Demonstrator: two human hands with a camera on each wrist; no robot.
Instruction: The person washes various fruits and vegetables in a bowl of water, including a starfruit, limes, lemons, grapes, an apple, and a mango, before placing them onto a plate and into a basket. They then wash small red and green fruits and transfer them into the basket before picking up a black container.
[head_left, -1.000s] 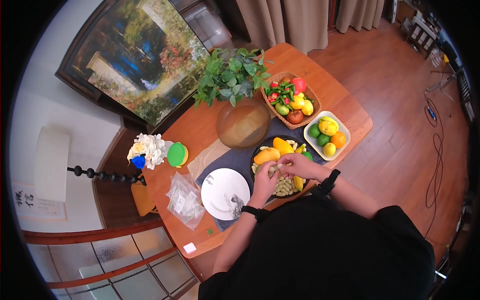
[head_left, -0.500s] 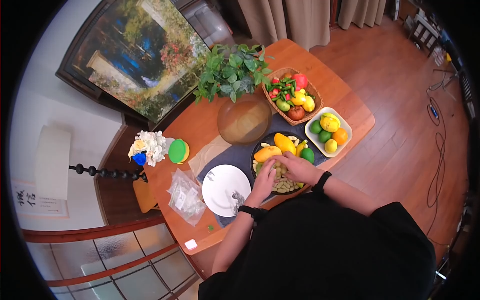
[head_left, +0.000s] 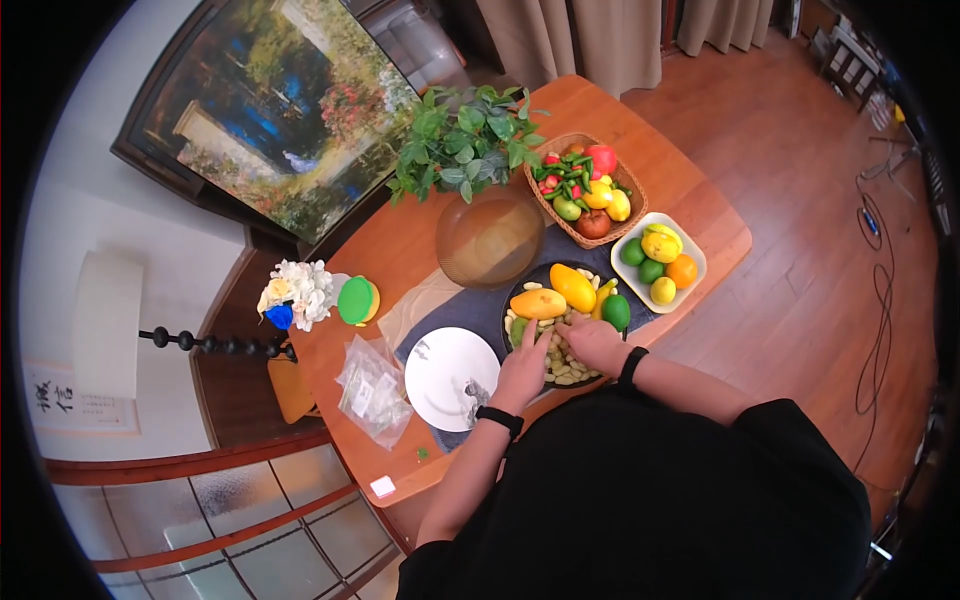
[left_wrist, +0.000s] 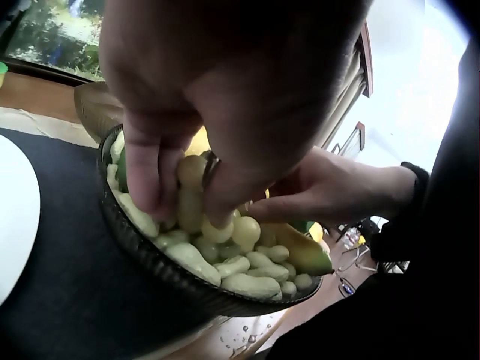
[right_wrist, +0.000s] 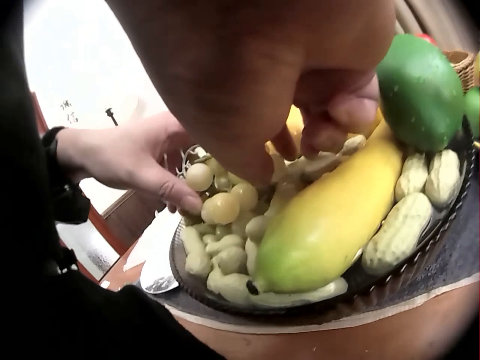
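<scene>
A dark round ribbed dish (left_wrist: 169, 279) holds peanuts in the shell (right_wrist: 397, 232), pale green grapes (right_wrist: 222, 208), two yellow-orange mangoes (head_left: 573, 288), a yellow-green banana (right_wrist: 330, 217) and a green oval fruit (right_wrist: 422, 91). My left hand (head_left: 523, 372) reaches over the dish's near left side, its fingers and thumb pinching the grapes. From the other side my right hand (head_left: 597, 345) reaches down, one finger pointing at the grapes and other fingers bent beside the banana. Its fingertips are partly hidden, and I cannot tell whether they grip anything.
Left of the dish lies a white plate (head_left: 440, 370) on a dark cloth, with a clear plastic bag (head_left: 372, 395) beyond it. A brown glass bowl (head_left: 490, 240), a wicker basket (head_left: 640, 200) of produce and a pale fruit tray (head_left: 693, 255) stand around the dish. A leafy plant (head_left: 460, 145) is behind.
Both hands have lowered with the grapes into the dish and moved slightly apart. More of the grapes and peanuts shows between them now. The other things on the table stay put.
</scene>
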